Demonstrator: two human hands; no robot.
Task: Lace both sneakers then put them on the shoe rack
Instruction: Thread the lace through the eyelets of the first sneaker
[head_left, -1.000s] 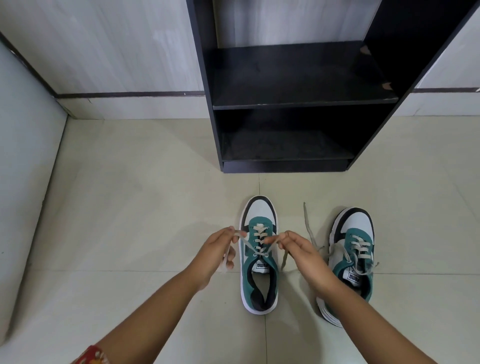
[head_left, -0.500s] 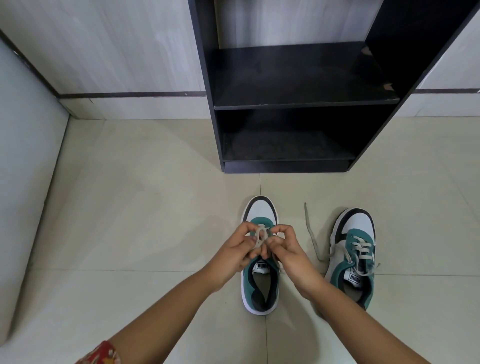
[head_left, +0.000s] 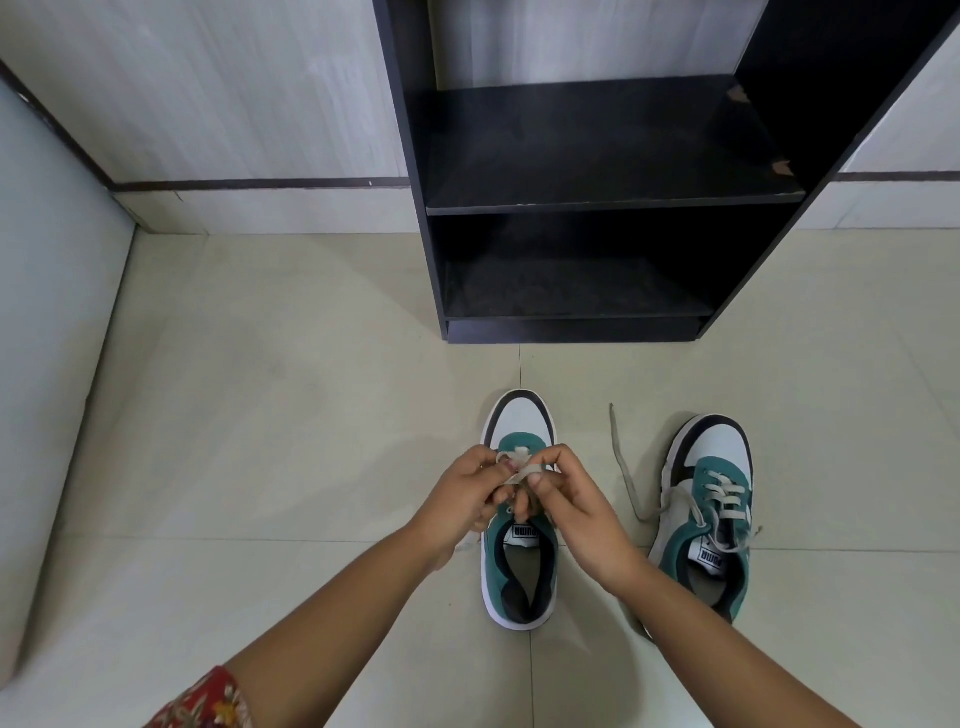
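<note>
The left hand (head_left: 462, 501) and the right hand (head_left: 569, 504) meet above the tongue of the left sneaker (head_left: 519, 519), fingers curled in and pinched on its beige lace (head_left: 519, 467), which crosses flat between the two thumbs with a small loop standing up just above the knuckles. Both hands are closed tight on that lace and touch one another at the fingertips. The sneaker under them stands upright on the floor (head_left: 311, 415), toe toward the shoe rack (head_left: 597, 197); it has a white toe cap edged in black, a teal suede body, a white sole and a white tongue label printed in black, with a dark lining at the heel opening. A loose end of its lace peeks out under the left wrist. The right sneaker (head_left: 706, 514) sits near it, on the person's right side, the same colours, turned slightly so its toe angles away. Its lace is threaded through the eyelets but untied, and one long end (head_left: 623, 467) trails over the tiles between the two shoes. The black rack stands well beyond them against the wall, two shelves showing. A red patterned sleeve (head_left: 208, 701) shows at the left forearm.
</note>
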